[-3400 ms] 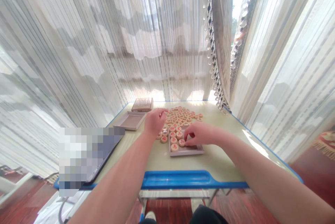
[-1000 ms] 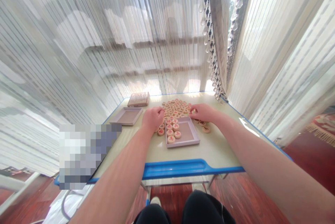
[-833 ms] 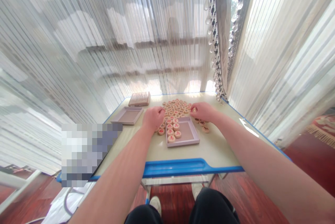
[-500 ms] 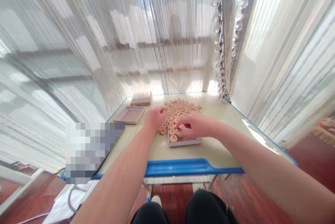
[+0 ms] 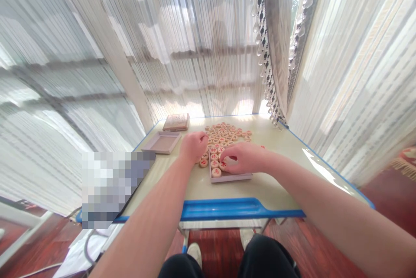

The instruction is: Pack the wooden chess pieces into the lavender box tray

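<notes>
My right hand (image 5: 242,158) reaches into a shallow pale box (image 5: 232,178), its thumb and fingers pinched on a round Chinese chess piece (image 5: 222,165). The piece rests beside a column of pieces with red characters (image 5: 214,164), which lie face up along the box's left side. Left of the box, my left hand (image 5: 195,145) is closed with curled fingers. What it holds is mostly hidden, with only a reddish patch showing between the fingers. A loose piece (image 5: 203,163) lies on the table just below this hand.
Many scattered chess pieces (image 5: 225,132) spread behind the box. At the left are an open shallow tray (image 5: 162,142) and a closed flat box (image 5: 176,122). A pixelated area (image 5: 113,187) covers the table's left corner. A blue rim (image 5: 221,208) edges the table (image 5: 169,187); curtains hang behind.
My right hand has shifted slightly, with its fingers lower at the piece in the box. My left hand stays closed in nearly the same place. The view has turned a little.
</notes>
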The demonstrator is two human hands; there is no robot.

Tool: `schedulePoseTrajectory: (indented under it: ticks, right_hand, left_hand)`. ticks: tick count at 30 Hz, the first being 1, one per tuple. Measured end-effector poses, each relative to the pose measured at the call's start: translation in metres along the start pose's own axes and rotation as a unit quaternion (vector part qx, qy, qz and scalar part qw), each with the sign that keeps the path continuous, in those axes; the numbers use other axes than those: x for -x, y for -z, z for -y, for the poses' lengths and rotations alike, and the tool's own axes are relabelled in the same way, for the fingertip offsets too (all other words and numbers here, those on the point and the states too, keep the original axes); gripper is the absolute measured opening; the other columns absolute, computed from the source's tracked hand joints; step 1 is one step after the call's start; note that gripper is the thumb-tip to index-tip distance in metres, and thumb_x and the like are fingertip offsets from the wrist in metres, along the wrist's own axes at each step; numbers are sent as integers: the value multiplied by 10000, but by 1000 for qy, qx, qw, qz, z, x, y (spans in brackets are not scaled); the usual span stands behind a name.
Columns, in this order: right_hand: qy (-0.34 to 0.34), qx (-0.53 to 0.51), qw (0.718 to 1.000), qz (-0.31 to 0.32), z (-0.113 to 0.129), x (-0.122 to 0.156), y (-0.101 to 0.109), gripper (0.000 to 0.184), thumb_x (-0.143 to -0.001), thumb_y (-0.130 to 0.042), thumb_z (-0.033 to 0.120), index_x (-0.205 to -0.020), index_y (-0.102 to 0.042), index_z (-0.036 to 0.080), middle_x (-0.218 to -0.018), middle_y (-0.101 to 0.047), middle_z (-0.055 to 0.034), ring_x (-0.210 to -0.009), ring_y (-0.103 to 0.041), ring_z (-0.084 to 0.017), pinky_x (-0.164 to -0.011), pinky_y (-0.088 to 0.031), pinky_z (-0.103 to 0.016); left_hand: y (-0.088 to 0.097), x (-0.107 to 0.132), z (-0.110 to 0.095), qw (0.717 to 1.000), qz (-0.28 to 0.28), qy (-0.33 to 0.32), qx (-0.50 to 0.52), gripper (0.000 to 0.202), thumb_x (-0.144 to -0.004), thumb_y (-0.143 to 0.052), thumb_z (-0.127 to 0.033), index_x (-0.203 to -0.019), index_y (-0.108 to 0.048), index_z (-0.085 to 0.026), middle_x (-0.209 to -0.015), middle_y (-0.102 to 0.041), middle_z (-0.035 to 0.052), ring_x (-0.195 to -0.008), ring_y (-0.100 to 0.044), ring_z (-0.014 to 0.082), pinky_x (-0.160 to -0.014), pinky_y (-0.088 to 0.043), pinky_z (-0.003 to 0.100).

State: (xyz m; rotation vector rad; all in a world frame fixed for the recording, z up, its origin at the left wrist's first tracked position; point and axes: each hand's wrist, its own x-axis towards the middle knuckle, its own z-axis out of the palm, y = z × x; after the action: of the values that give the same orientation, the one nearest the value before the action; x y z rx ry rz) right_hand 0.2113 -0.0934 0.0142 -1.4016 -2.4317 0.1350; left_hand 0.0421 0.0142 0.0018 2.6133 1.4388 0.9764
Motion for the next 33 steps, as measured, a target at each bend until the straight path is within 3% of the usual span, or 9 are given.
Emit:
schedulePoseTrajectory:
  ticks: [8,15,22,33]
  right_hand:
    - [-16,18,1000,8,1,0,2,193,-717,-550,332,-853,-642,230,-764,-635,-2,-653,-509,-128,-549,-291,-227]
    - [-77,29,996,34,2,0,1,364,-674,-596,356,-1011,-539,232,-823,-620,-18,-632,-513,-138,-509,-252,-227]
    - [-67,29,997,36,3,-1,0,271,-696,-575,346,-938,-542,228,-792,-610,-16,-634,-509,-141,-509,-249,-233]
    - [-55,8,998,10,-3,0,1,288,-663,-606,379,-904,-556,229,-720,-575,13,-582,-447,-115,-501,-257,-222]
  left_hand:
    - [-1,0,1,1000,-2,-11,-3,287,-783,-428,-234,-794,-714,-215,-802,-708,29,-767,-616,153,-704,-433,228]
    - [1,0,-2,1000,6,-4,-6,287,-785,-428,-239,-791,-714,-216,-804,-707,34,-787,-612,160,-704,-430,231]
    - [2,0,-2,1000,14,3,-8,290,-788,-427,-243,-813,-715,-224,-829,-708,33,-816,-611,168,-720,-431,236]
    - [-2,0,2,1000,5,-16,-7,293,-794,-420,-249,-807,-711,-217,-833,-708,31,-794,-612,163,-743,-431,243]
